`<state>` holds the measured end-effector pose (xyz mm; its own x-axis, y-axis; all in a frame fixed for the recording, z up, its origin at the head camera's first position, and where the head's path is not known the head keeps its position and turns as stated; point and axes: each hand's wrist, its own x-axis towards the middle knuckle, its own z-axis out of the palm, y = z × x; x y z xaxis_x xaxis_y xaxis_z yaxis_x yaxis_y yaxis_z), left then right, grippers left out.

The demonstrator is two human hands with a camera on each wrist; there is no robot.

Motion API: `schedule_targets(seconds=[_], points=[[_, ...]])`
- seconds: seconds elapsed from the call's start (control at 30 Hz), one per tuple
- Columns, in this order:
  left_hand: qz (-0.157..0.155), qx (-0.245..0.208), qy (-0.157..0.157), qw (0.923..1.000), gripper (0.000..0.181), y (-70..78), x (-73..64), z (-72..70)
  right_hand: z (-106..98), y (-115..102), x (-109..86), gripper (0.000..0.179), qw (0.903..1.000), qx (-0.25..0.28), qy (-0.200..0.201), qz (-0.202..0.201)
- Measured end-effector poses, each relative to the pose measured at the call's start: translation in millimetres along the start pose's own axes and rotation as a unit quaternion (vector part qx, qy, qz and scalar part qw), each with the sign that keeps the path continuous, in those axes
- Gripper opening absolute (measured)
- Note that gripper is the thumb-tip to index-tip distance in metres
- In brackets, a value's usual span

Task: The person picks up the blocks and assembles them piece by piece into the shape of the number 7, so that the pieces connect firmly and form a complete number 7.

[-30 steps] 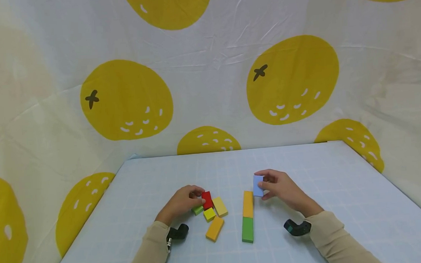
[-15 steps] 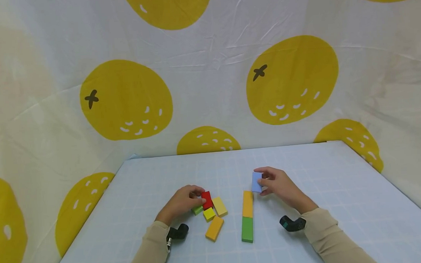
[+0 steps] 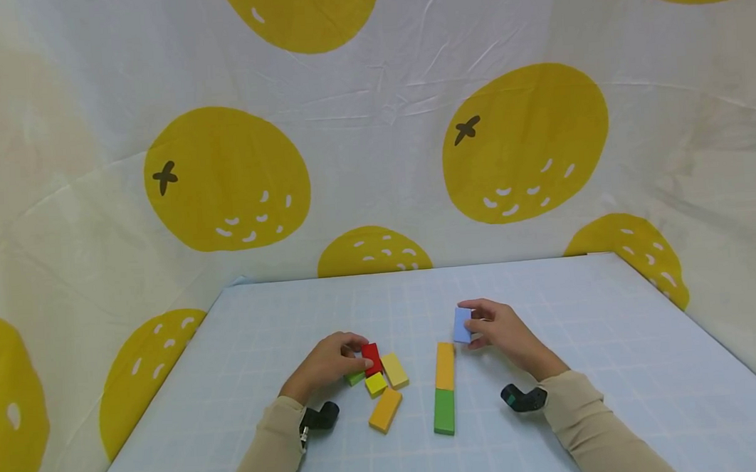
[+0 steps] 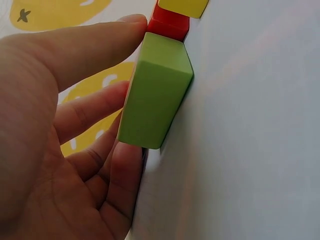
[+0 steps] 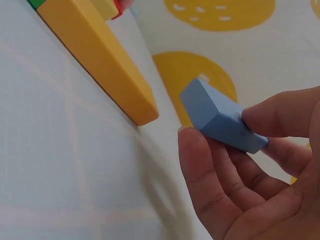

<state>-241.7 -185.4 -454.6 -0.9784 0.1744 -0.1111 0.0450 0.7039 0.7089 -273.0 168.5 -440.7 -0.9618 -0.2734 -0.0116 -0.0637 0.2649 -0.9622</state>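
Note:
My right hand (image 3: 508,335) pinches a light blue block (image 5: 212,117) between thumb and fingers, raised over the table just past the far end of an orange block (image 3: 445,366). That orange block lies end to end with a green block (image 3: 444,411), forming a straight row. My left hand (image 3: 325,365) holds the red block (image 3: 372,359), thumb at its side and index finger at its far corner. Under this hand a light green block (image 4: 157,95) sits against the red one, partly hidden in the head view. A small yellow block (image 3: 376,385) touches the red block's near end.
Right of the red block lies a pale yellow block (image 3: 394,370). A second orange block (image 3: 386,411) rests at a slant nearer the person. The table (image 3: 279,305) has a pale checked cover, with a fruit-print curtain (image 3: 374,158) behind it.
My right hand has lifted the blue block slightly and carried it a little farther away, past the orange block's end. The left hand and the other blocks have stayed nearly still.

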Motion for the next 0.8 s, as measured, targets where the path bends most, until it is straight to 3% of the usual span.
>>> schedule_targets(seconds=[0.8], points=[[-0.003, -0.003, 0.004, 1.0000, 0.046, 2.5, -1.3, -0.3, 11.1, -6.1, 15.8, 0.046, 0.9999, -0.009, -0.008, 0.000]])
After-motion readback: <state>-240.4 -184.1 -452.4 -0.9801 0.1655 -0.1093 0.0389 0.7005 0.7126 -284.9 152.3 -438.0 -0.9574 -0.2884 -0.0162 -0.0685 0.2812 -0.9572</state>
